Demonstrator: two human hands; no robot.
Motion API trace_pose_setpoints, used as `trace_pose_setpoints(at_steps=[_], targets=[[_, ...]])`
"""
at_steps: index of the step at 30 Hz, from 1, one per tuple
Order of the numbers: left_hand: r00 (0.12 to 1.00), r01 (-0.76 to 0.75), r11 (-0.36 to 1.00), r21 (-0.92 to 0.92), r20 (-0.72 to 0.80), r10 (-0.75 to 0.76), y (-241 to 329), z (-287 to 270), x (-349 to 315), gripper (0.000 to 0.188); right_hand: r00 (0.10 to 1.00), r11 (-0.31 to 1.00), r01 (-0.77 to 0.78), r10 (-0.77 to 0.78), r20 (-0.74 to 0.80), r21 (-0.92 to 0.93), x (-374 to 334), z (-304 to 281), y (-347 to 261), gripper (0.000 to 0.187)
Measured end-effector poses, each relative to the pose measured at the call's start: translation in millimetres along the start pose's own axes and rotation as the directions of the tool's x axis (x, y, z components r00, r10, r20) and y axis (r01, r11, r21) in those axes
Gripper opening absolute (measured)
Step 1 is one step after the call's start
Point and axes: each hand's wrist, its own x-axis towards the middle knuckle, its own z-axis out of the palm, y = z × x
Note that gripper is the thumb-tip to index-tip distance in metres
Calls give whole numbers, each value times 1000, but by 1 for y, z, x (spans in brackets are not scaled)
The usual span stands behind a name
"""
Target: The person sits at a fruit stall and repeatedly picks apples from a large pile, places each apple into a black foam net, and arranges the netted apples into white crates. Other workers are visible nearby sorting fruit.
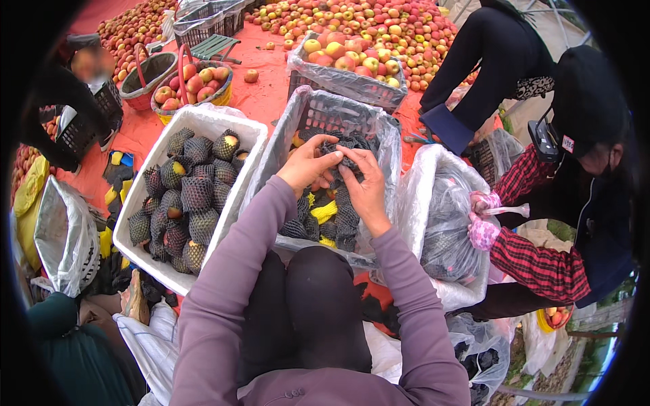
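Observation:
My left hand (308,164) and my right hand (367,196) meet over a plastic-lined black crate (384,152). Between their fingertips both pinch a black foam net sleeve (347,143); whether an apple is inside it I cannot tell. Below my hands the crate holds more black foam nets (345,223) and a few yellow ones (325,212). Just left of it stands a white foam box (126,229) filled with apples in black nets (196,193).
On my right, a co-worker's gloved hands (483,223) grip the plastic bag in another foam box (469,298). Beyond are a crate of bare apples (349,61), a basket of apples (196,88) and a large apple heap (379,24) on red sheeting. Another person sits far right.

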Motion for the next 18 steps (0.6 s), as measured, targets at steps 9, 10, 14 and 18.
trace_pose_setpoints(at_steps=[9,10,14,18], targets=[[902,-403,915,-1,-172,396,11,44,-32,30,950,911,-276,210,231,306,6,-41,-31,27],[910,-399,915,-53,-145,389,12,43,-36,42,952,896,-272,197,234,352,4,-41,-32,26],[906,-422,905,-52,1,423,1,36,-39,55,845,705,-535,454,284,464,-2,-44,-38,25],[903,-404,893,-201,-242,354,-9,30,-32,54,892,697,-442,410,192,564,-3,-37,-29,25]])
